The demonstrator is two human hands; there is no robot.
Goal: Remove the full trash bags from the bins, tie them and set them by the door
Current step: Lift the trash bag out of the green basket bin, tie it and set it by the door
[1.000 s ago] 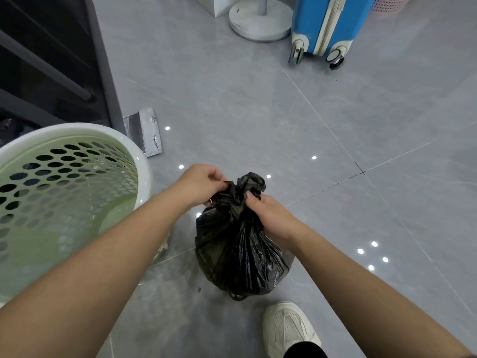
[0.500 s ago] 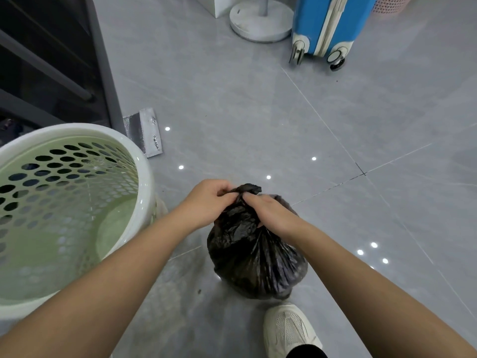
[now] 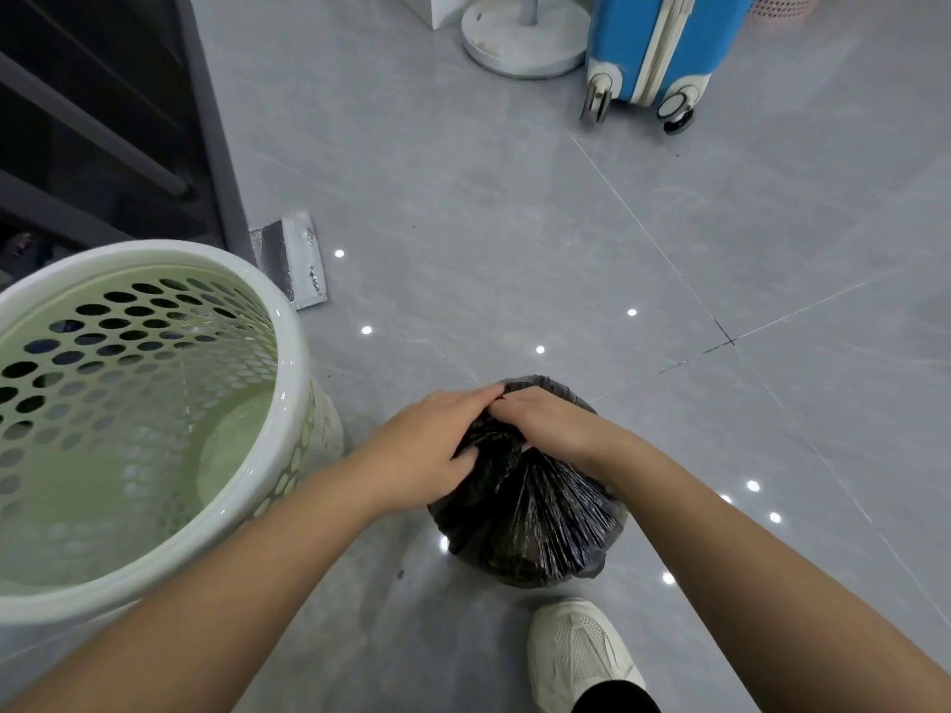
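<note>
**Both my hands clenched on the neck of the black bag**

Nearest to me, my pale mesh shoe [image 3: 581, 656] is planted on the grey tiled floor [image 3: 463, 208], its toe just short of the black trash bag [image 3: 530, 527]. The bag sits on the floor outside the bin, round and bulging. The plastic is opaque, so I cannot tell what is in it. Its pleats run up to a gathered neck, and that is where my grip is. My left hand [image 3: 427, 445] is curled over the bunched plastic with the thumb pressed into the folds. My right hand [image 3: 550, 424] grasps the same bunch from the other side, and the fingertips of the two hands meet on top.

Just left of the bag, under my left forearm, stands the bin [image 3: 298, 383]. It is a pale green perforated basket with a thick white rim, standing upright with its mouth open. Looking down into it I can see its smooth green bottom and the rows of holes in its wall.

Beyond the bin a flat silvery packet [image 3: 293, 259] lies on the tiles against the foot of a dark shelf frame [image 3: 103, 120].

Far across the floor stand a round white stand base [image 3: 525, 48] and, beside it, a blue wheeled suitcase [image 3: 664, 43]. The edge of a pink basket [image 3: 782, 2] is in the top corner, its inside out of view
</note>
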